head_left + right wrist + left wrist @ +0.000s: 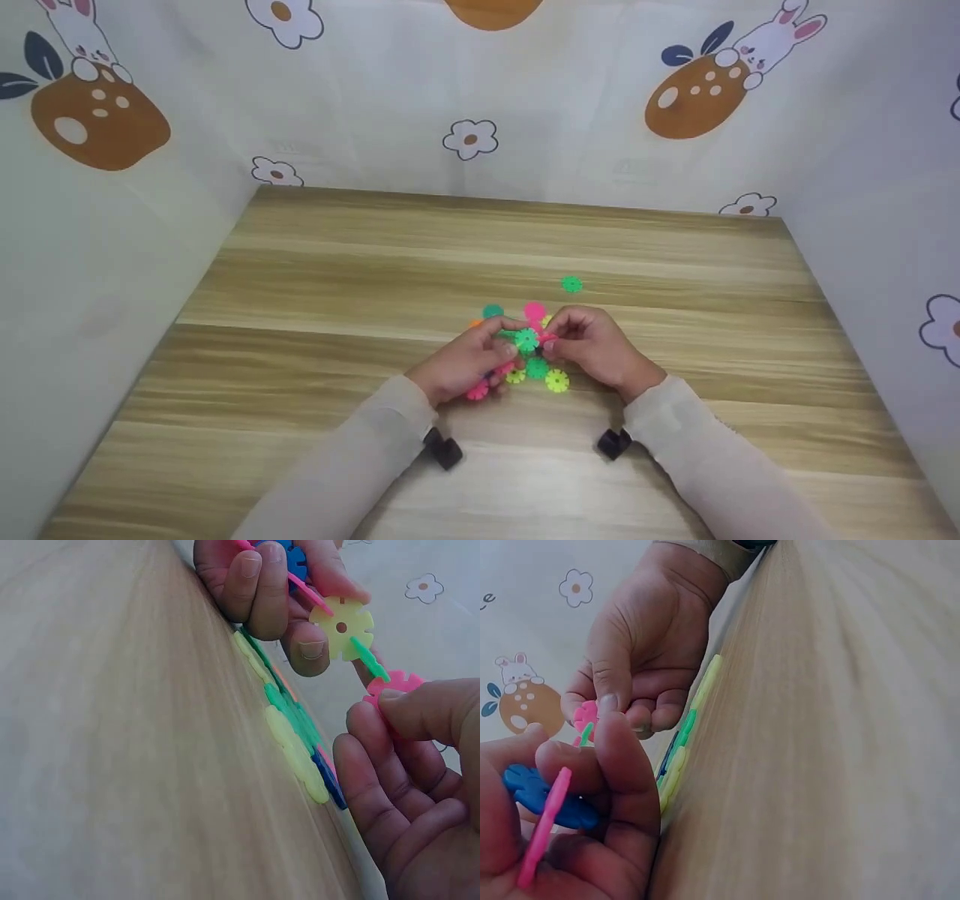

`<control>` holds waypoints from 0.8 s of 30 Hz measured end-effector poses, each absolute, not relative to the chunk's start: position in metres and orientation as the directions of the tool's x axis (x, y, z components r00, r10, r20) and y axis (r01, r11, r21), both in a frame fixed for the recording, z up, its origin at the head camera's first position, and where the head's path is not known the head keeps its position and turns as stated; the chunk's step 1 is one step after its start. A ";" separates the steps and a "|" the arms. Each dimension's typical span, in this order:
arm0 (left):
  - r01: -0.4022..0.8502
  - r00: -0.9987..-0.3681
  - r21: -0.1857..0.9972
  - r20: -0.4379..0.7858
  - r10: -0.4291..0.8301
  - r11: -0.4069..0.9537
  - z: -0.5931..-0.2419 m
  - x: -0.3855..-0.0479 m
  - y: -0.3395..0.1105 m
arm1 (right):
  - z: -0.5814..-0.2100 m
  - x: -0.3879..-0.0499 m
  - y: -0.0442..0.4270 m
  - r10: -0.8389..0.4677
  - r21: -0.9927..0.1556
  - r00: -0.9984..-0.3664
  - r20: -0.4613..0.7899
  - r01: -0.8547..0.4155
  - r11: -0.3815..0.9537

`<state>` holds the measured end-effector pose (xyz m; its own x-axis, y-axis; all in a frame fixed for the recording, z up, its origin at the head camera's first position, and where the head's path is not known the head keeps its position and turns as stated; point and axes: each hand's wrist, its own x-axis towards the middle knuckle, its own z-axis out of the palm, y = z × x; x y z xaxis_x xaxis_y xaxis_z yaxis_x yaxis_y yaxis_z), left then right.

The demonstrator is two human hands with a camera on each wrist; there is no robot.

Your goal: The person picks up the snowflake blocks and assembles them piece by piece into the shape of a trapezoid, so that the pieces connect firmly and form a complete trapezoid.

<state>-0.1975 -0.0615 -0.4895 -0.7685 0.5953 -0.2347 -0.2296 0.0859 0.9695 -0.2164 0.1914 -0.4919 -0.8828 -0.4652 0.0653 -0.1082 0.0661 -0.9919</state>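
Six visible notched plastic discs, pink, blue, pink, yellow, green, pink, form a chain (357, 619) above the wood-grain table (337, 262). Its long axis slants from the left hand (466, 361), gripping one end, to the right hand (600, 351), pinching the other. One loose green plastic disc (571, 284) lies beyond; wood extends widely either side.

So I'm looking at the left hand (585, 851) curled round a blue disc (536, 793), with a hot pink disc (546, 825) edge-on beside it. Right hand (645, 637) is pinching a smaller-looking pink piece (587, 714), a green sliver (586, 733) right by it. Yellow discs (707, 682) and a green disc (687, 729) lie on the wooden table (802, 765), bunny print (526, 705) behind.
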 end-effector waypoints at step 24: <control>-0.254 -0.782 0.965 -0.248 0.571 0.072 -0.491 -0.198 -0.060 | -0.482 -0.210 0.182 -0.383 -0.973 -0.924 0.013 -0.100 0.210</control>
